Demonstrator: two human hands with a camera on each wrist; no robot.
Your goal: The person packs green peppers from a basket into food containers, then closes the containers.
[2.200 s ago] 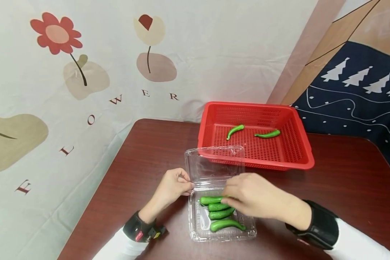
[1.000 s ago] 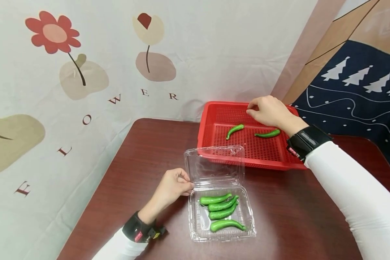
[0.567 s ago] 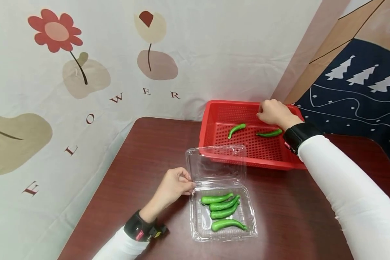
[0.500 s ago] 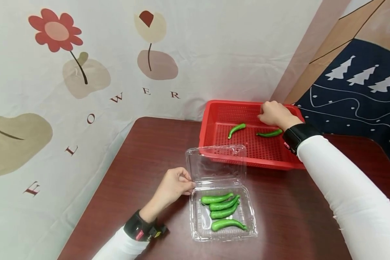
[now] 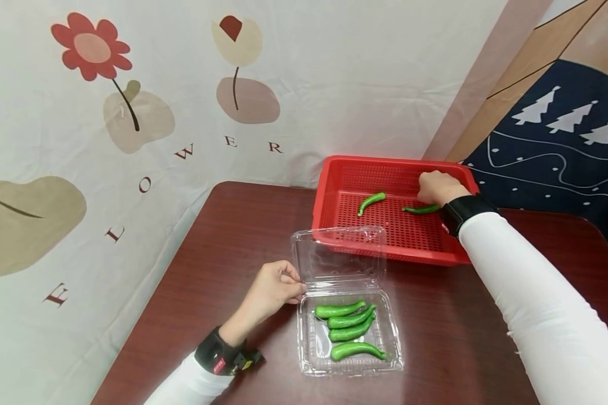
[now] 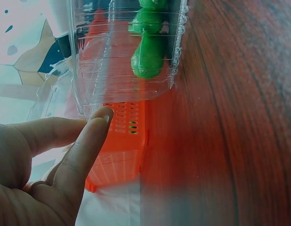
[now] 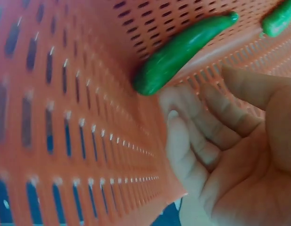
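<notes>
My left hand (image 5: 271, 289) pinches the hinge corner of a clear plastic clamshell box (image 5: 302, 360) between thumb and fingers; the pinch shows closely in the left wrist view. Its see-through lid (image 5: 338, 260) stands raised at the back. Several green chili peppers (image 5: 352, 334) lie side by side in the box's base. Inside the red basket (image 5: 318, 214), my right hand (image 5: 438, 187) hovers with loosely bent fingers, holding nothing. Just beside those fingers lies a green chili (image 7: 183, 54), partly covered by the hand in the head view. Another chili (image 5: 371, 202) lies farther left on the basket floor.
The dark red-brown wooden table (image 5: 223, 236) carries both containers, the perforated basket behind the clamshell. A printed cloth (image 5: 309, 73) with flowers and letters hangs behind the table. Part of the raised lid overlaps the basket's front edge in the head view.
My right hand has left the clamshell, uncovering the peppers there, and moved over into the basket, lately lowering toward the right-hand chili. The left hand keeps its pinch in the same place.
</notes>
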